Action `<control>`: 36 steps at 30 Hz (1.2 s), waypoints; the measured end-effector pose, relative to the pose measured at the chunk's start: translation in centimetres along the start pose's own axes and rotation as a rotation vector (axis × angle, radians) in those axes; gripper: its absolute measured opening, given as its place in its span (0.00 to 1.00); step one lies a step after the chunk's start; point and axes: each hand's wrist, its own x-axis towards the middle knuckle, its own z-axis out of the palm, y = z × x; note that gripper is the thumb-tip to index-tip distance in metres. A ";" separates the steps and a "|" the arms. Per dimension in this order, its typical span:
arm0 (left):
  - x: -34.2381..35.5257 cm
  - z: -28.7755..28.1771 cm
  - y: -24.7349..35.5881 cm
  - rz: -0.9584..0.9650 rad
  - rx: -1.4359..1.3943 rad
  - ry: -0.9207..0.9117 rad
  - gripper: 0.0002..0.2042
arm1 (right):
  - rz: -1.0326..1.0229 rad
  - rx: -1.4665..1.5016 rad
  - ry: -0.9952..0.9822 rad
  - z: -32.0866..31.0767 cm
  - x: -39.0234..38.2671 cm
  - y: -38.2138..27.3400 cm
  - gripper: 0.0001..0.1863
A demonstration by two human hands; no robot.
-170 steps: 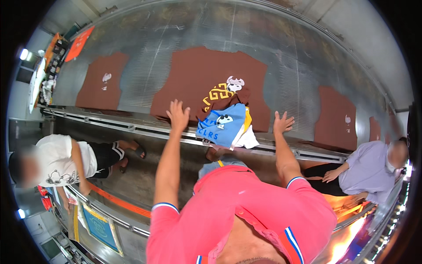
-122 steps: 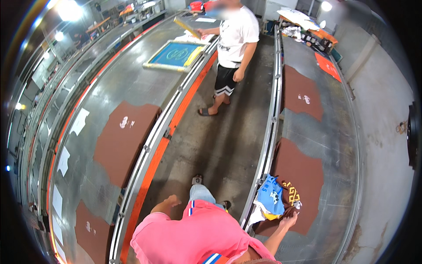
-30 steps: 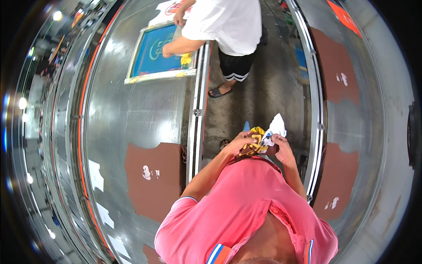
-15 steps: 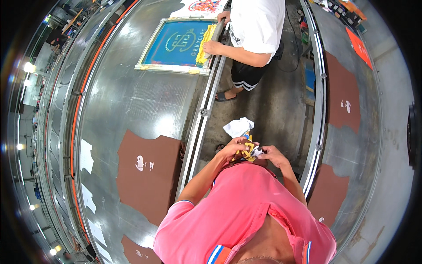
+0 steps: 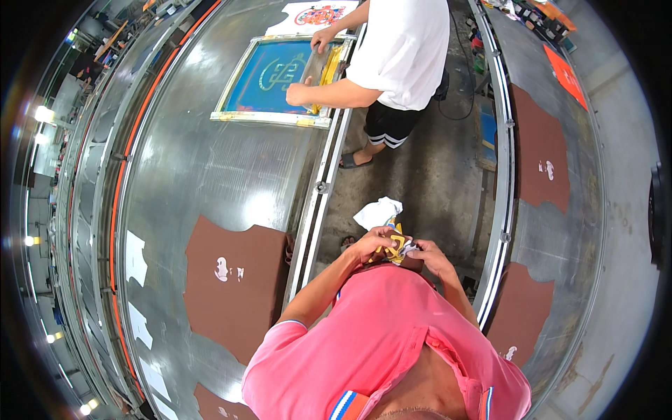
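While both hands (image 5: 402, 250) bunch it, garment (image 5: 381, 213) trails forward, crumpled

Left hand (image 5: 369, 245) and right hand (image 5: 428, 256): both closed on a bundle of printed fabric pieces (image 5: 389, 229), white, yellow and brown, held over the aisle floor (image 5: 427, 175). Brown garment panel (image 5: 234, 280): flat on the left metal table (image 5: 182, 168), near its inner edge. Co-worker (image 5: 399, 49): hands on a blue printing screen (image 5: 280, 77) at the table's far end.
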 end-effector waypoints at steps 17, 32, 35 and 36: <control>-0.1 -1.2 -0.9 0.026 -0.021 -0.014 0.15 | 0.039 -0.003 -0.014 0.2 0.8 0.3 0.15; -1.9 -4.2 -0.2 -0.053 0.644 0.167 0.14 | 0.054 0.030 0.117 2.4 -0.7 -2.4 0.14; -3.0 -3.6 0.8 -0.019 0.760 0.090 0.09 | 0.007 -0.248 0.140 3.1 -1.0 -2.2 0.17; -3.5 -2.0 1.4 0.006 0.776 0.110 0.08 | -0.078 -0.320 0.152 3.7 -1.5 -2.4 0.18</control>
